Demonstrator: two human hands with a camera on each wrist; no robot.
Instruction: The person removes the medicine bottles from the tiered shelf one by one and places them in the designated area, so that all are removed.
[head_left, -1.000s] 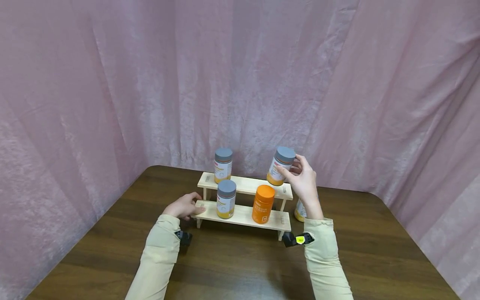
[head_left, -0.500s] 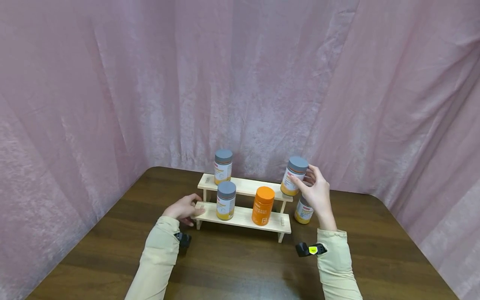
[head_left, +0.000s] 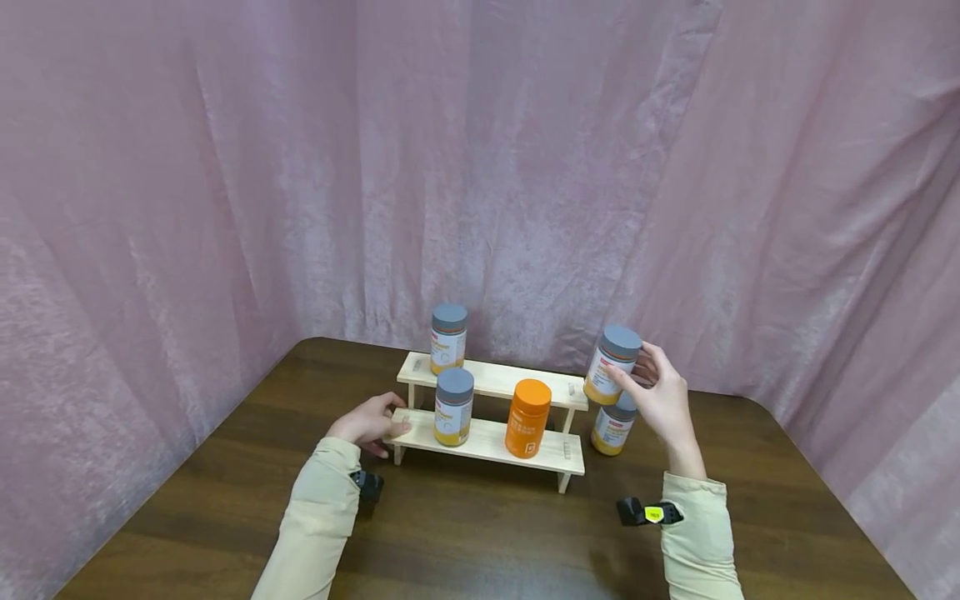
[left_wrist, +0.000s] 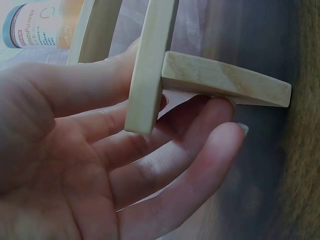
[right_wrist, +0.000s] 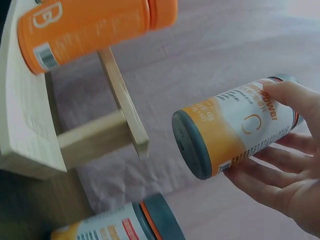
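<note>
My right hand holds a grey-capped supplement bottle with a white and yellow label between thumb and fingers. The bottle is raised and slightly tilted, off the right end of the two-tier wooden display shelf. Its dark base shows free of any board in the right wrist view. At the shelf's lower left end, my left hand grips the board, thumb on top and fingers curled beneath, near the leg. On the lower tier stand a grey-capped bottle and an orange bottle. Another grey-capped bottle stands on the upper tier's left.
One more grey-capped bottle stands on the dark wooden table, just right of the shelf and partly behind the held bottle. A pink curtain hangs behind the table and along its sides.
My right hand has carried the held bottle rightward and down, from over the upper tier to past its right end. The left hand keeps its grip on the lower board.
</note>
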